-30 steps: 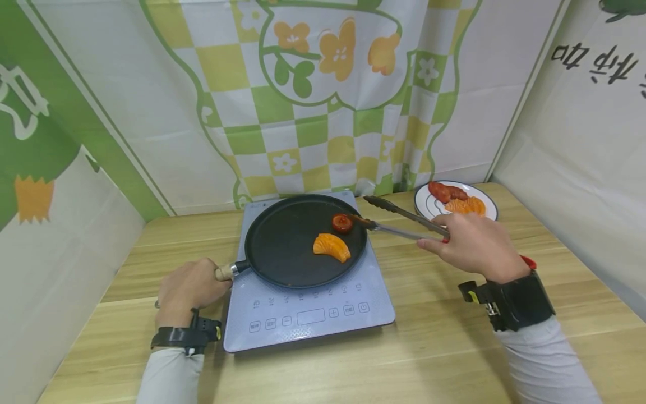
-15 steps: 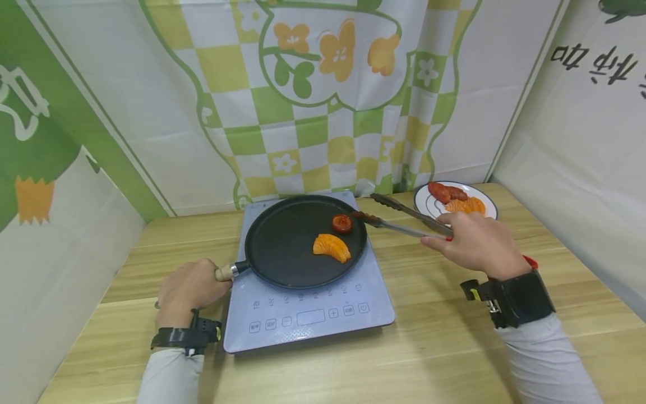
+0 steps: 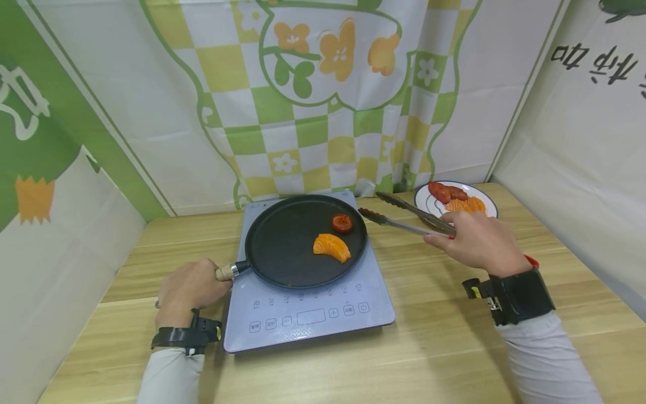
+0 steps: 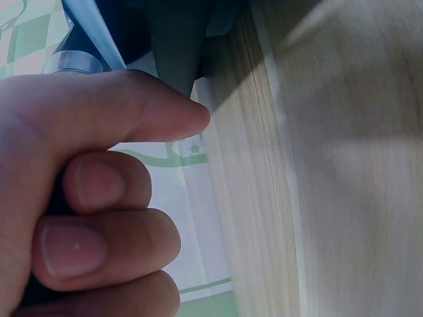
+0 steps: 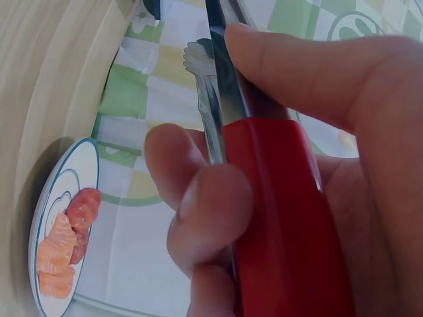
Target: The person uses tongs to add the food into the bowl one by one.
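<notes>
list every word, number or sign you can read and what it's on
"+": light-blue, flat, rectangular cooktop
"−": same cooktop
Power symbol: same cooktop
Cooktop's other labels: too small to read
"柿" and "如", apparently upside down: white right-hand wall sheet; adjoining character cut off
White strokes, green left-hand wall sheet: unclear whether writing

Pan [image 3: 287, 241] and hotplate [image 3: 313, 325] show a kitchen-like place.

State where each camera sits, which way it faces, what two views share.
Head: on the head, facing forward and down at the pan; left grip, right grip and sleeves show.
Left wrist: on that wrist, facing left grip and tabletop; curled fingers show.
Right wrist: on that wrist, facing tongs and plate; right grip's thumb and fingers show.
Head and right wrist share tongs and plate.
</notes>
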`<state>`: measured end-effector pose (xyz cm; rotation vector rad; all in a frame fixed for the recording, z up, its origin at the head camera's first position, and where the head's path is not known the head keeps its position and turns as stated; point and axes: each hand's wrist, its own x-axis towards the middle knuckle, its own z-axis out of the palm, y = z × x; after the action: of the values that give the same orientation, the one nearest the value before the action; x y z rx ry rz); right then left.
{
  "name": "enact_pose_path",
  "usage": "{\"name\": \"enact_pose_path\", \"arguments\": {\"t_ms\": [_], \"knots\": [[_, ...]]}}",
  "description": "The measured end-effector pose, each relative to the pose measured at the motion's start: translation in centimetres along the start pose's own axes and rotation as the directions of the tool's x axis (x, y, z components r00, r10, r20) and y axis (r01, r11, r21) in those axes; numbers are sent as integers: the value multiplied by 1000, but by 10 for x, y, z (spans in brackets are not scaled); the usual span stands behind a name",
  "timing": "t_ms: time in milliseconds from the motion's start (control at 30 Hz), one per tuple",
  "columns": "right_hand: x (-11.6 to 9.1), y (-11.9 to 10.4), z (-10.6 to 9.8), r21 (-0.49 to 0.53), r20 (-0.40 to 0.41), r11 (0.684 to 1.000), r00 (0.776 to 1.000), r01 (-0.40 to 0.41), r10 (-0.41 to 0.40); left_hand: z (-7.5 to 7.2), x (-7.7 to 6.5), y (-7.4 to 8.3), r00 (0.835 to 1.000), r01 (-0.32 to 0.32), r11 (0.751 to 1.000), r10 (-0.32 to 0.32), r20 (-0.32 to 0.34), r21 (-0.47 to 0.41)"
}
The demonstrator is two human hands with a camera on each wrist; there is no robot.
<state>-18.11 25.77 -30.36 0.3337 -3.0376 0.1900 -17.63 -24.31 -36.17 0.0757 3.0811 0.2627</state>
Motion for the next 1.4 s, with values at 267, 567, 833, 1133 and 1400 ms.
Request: {"name": "enact_pose_path", "arguments": {"t_ms": [267,567,833,1133,1400], "knots": [[2,5,2,1,19,999,999,-32,32,-1,-1,0,1000,7,1000,-7,9,8],[4,9,5,5,-6,998,998,-58,58,-1,-1,1,1000,3,1000,-3,2,11],[5,16,11,21,-35,998,997,-66,67,-1,0,0,1000,1,1000,-1,3,7],[9,24,18,15,-69,998,995,-67,68,0,-1,0,1000,6,1000,-6,2,3],[11,28,22,3,-80,997,994,-78,78,0,0,0,1000,7,1000,-7,3,3]]}}
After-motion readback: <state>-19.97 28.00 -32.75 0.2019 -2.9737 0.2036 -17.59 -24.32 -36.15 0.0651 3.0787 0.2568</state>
